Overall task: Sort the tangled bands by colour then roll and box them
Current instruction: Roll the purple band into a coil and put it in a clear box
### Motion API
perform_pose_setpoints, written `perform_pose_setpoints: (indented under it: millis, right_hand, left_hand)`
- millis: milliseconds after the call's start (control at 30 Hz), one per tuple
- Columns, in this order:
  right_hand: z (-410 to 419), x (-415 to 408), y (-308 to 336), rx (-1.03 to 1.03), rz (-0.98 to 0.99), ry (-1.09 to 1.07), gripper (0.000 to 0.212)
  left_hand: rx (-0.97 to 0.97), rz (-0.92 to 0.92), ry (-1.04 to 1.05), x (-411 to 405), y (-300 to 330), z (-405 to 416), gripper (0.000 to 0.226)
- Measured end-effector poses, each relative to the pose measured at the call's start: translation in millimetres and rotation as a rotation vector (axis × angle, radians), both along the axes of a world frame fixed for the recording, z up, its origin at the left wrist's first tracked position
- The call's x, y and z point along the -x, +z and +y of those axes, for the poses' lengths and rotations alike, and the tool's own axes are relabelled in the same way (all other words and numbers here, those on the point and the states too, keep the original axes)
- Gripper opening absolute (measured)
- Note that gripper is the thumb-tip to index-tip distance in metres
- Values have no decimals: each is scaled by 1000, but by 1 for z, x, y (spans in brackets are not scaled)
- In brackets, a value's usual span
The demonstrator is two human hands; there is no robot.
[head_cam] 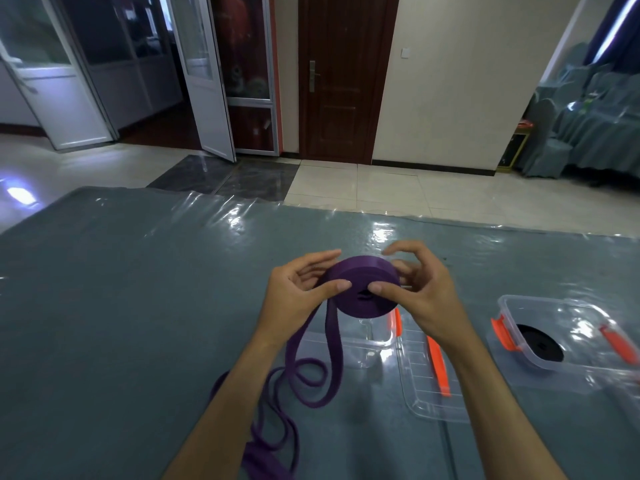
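Both hands (304, 289) gripping purple band roll (363, 289), black roll (540, 346) boxed, seemingly

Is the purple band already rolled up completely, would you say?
No, a long loose tail of the purple band hangs from the roll onto the table.

No text, label, brand, number or sign can be read anywhere in the view.
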State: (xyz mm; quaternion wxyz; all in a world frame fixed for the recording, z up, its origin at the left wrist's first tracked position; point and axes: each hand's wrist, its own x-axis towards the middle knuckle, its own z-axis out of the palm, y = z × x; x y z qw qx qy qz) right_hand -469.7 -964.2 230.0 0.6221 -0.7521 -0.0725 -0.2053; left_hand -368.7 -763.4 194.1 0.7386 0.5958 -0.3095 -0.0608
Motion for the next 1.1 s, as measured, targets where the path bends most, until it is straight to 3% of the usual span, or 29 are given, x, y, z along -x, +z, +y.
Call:
perform_pose_setpoints:
  millis: [133, 267, 467, 667, 767, 900, 1000, 1100]
  right_hand:
    - [0, 1, -1, 1, -30, 6, 42]
    - [2, 1, -7, -52, 59, -12, 41]
    - [-2, 4, -12, -167, -51, -71, 40]
    - [-3, 4, -17, -50, 55, -27, 38]
    - [-8, 4, -17, -132, 22, -15, 32]
    - [-8, 5, -25, -62, 19, -77, 28]
    - [-3, 1, -26, -30, 115, -5, 35]
    - [-8, 3, -21, -93, 88, 13, 35]
  left_hand:
    - [-43, 44, -78, -3, 5, 4, 40]
    - [-97, -42, -68, -2, 8, 0, 34]
    - [-246, -183, -162, -6, 9, -1, 51]
    - [-64, -102, -10, -6, 7, -4, 37]
    - [-78, -71, -44, -2, 3, -6, 27]
    - [-139, -115, -91, -13, 4, 0, 29]
    - [-107, -105, -46, -9, 4, -6, 27]
    - [-104, -106, -51, -7, 1, -13, 26]
